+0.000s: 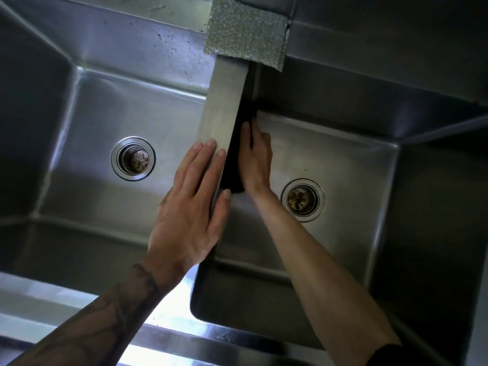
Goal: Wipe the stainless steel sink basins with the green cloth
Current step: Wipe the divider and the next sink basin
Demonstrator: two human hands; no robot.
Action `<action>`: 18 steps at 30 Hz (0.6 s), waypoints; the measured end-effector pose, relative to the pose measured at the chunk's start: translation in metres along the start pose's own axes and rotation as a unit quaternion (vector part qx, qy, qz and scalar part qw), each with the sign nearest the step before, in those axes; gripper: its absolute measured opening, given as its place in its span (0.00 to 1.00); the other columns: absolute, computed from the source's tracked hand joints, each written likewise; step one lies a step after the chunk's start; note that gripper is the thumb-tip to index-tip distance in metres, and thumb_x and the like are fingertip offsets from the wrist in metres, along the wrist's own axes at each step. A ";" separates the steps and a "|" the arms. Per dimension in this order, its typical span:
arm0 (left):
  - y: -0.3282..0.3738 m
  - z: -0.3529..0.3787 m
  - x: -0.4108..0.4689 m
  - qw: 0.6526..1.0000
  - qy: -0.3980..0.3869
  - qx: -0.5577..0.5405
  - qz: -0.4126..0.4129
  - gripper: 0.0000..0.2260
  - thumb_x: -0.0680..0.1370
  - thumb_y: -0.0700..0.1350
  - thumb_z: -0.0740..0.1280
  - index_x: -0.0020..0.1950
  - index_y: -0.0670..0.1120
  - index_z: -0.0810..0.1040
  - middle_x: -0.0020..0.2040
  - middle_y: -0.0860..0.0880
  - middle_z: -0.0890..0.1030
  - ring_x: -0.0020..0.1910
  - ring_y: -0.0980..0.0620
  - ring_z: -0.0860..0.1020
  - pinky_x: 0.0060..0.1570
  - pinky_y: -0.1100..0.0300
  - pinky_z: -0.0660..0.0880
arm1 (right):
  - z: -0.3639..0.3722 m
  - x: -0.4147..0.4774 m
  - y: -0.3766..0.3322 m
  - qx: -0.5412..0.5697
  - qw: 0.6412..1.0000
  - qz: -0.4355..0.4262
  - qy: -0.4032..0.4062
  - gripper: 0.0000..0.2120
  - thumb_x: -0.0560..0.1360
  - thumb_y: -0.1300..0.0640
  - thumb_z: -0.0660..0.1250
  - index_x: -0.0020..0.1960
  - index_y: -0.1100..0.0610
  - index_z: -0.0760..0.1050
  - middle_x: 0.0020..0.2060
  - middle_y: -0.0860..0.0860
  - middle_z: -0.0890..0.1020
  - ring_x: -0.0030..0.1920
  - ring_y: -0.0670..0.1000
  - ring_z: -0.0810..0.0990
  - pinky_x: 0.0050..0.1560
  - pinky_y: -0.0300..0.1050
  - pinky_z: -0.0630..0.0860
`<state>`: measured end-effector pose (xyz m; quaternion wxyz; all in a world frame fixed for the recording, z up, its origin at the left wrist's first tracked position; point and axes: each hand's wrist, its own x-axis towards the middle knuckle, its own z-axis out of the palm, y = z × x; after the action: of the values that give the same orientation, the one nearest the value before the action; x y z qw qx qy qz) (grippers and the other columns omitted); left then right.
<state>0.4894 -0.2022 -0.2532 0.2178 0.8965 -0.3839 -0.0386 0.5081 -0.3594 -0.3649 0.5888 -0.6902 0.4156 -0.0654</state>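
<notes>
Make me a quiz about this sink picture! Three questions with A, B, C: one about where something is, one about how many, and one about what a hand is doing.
1. Where is the cloth?
A. In the right basin, against the divider wall
B. Folded on the front rim
C. Hanging over a tap

2. How many drains show?
A. One
B. Two
C. Three

3. How is the left hand?
A. Curled into a fist
B. Holding a cup
C. Flat, with straight fingers

Answers:
1 A: the cloth, which looks dark here, sits against the divider inside the right basin, held by the right hand.
2 B: the left drain and the right drain.
3 C: the left hand rests flat on the divider.
</notes>
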 end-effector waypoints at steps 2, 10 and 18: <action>-0.001 0.000 0.001 1.000 -0.003 -0.007 0.004 0.25 0.87 0.46 0.57 0.81 0.35 0.66 0.83 0.37 0.64 0.85 0.40 0.60 0.85 0.51 0.55 | 0.000 -0.029 0.000 0.008 0.996 -0.078 0.036 0.23 0.84 0.35 0.52 0.70 0.44 0.74 0.52 0.44 0.74 0.54 0.39 0.78 0.55 0.30 0.71; -0.002 0.000 0.000 1.000 -0.004 -0.004 -0.003 0.25 0.87 0.46 0.57 0.81 0.36 0.67 0.83 0.38 0.64 0.85 0.41 0.59 0.85 0.53 0.54 | 0.020 -0.024 0.019 -0.039 0.995 0.088 0.021 0.20 0.87 0.42 0.50 0.69 0.49 0.74 0.56 0.55 0.75 0.56 0.56 0.78 0.63 0.55 0.76; -0.002 0.000 0.002 1.000 -0.011 -0.015 -0.008 0.25 0.87 0.48 0.56 0.82 0.36 0.66 0.83 0.37 0.63 0.85 0.41 0.58 0.85 0.54 0.52 | 0.018 -0.112 0.011 0.007 0.999 -0.028 0.043 0.22 0.86 0.37 0.49 0.75 0.40 0.69 0.60 0.44 0.73 0.57 0.44 0.79 0.58 0.49 0.79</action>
<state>0.4916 -0.2022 -0.2533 0.2262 0.8957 -0.3787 -0.0559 0.4407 -0.2727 -0.3352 0.5727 -0.6943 0.4206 -0.1145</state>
